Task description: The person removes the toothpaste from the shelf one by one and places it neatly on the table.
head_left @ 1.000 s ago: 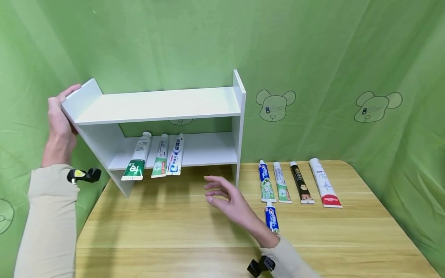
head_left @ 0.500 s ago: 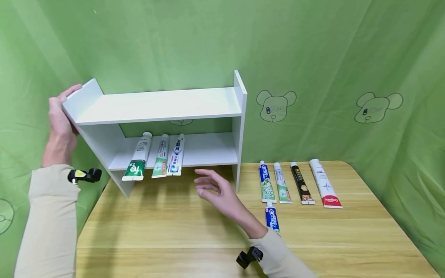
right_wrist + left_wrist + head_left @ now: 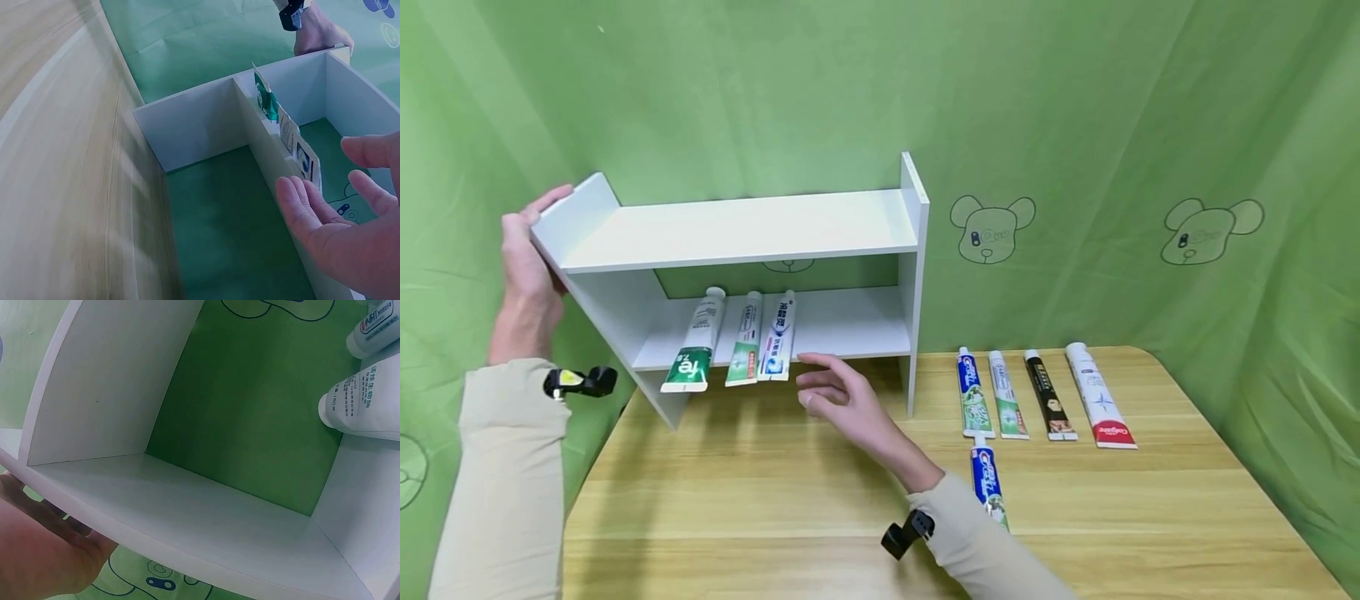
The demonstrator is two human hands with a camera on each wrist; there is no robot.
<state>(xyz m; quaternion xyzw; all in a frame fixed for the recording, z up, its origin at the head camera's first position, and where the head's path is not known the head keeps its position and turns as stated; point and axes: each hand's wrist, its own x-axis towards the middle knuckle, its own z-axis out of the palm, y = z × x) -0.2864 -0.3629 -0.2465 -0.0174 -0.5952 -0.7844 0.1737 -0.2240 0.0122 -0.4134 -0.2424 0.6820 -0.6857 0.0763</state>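
Observation:
My left hand [image 3: 529,254] grips the upper left side panel of a white two-tier shelf [image 3: 737,229]. In the left wrist view, the left hand [image 3: 50,550] lies against the panel's outer side, some fingers hidden behind it. Three toothpaste tubes lie on the lower board: a white and green one [image 3: 693,346], a slimmer white and green one [image 3: 746,342] and a white and blue one [image 3: 778,337], their flat ends jutting over the front edge. My right hand [image 3: 842,400], empty with fingers loosely bent, hovers just right of the white and blue tube's end.
On the wooden table [image 3: 775,508], right of the shelf, lie a blue and green tube [image 3: 974,392], a white and green tube [image 3: 1008,396], a black tube [image 3: 1050,396] and a white and red tube [image 3: 1101,396]. Another blue tube [image 3: 987,479] lies nearer. Green curtain [image 3: 1075,125] hangs behind.
My right hand has moved left and slightly up, from near the shelf's right panel to beside the white and blue toothpaste tube. My left hand stays on the shelf; the tubes have not moved.

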